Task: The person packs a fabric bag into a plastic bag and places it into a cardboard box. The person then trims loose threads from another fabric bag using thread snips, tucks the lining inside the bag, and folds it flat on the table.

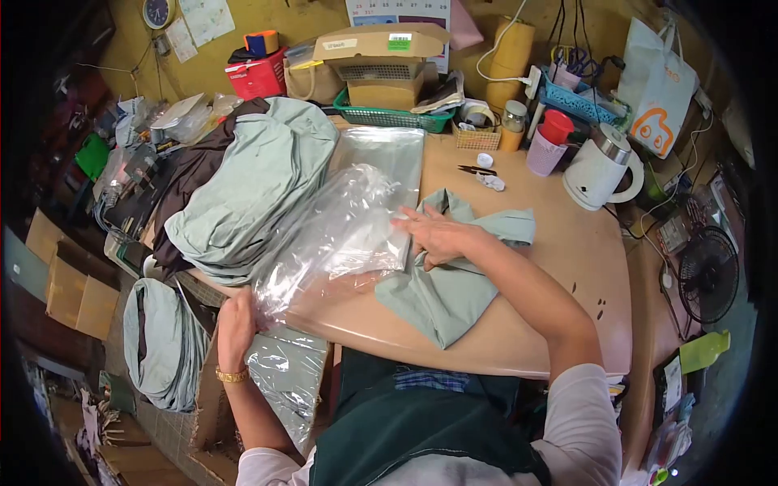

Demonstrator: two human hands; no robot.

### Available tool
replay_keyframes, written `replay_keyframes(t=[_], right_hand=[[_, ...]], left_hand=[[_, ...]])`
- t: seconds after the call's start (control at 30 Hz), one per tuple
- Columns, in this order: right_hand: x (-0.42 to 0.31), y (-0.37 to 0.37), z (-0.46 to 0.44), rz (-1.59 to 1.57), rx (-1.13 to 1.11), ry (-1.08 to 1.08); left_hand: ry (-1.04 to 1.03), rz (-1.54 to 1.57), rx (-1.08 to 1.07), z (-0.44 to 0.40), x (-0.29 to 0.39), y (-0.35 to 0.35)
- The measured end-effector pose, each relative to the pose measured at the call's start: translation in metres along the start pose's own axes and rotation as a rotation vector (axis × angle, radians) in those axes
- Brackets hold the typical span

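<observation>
One plastic bag (344,215) slants from the left hand (236,321), pinched on its lower-left edge, to the loosely spread right hand (436,236) on pale-green fabric (444,301).

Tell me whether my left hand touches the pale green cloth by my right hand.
Apart. The head view shows bare tabletop and a clear bag between the left hand and that cloth.

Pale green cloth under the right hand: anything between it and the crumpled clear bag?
Just the right hand, spread across the pale green cloth towards the clear bag, and the edge of flat clear plastic. Nothing else visible between.
</observation>
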State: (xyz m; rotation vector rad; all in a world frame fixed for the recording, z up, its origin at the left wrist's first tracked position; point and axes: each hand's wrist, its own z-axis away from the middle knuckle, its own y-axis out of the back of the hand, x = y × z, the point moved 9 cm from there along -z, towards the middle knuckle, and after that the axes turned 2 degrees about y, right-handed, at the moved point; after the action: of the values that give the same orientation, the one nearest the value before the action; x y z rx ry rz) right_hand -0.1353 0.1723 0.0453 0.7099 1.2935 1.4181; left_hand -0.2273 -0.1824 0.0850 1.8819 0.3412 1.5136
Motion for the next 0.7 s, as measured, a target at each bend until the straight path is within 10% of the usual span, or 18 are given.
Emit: replay_keyframes(t=[0.13,0.37,0.7], right_hand=[[0.013,-0.018,-0.013,-0.191,-0.011,-0.022],[0.034,-0.043,0.077,-0.069,-0.019,-0.384],[0.031,-0.023,0.243,-0.124,0.114,-0.462]], left_hand=[[0.117,-0.423,0.039,0.007,0.002,0.016],[-0.344,-0.278,0.455,0.035,0.102,0.021],[-0.833,-0.192,0.211,0.013,0.199,-0.075]])
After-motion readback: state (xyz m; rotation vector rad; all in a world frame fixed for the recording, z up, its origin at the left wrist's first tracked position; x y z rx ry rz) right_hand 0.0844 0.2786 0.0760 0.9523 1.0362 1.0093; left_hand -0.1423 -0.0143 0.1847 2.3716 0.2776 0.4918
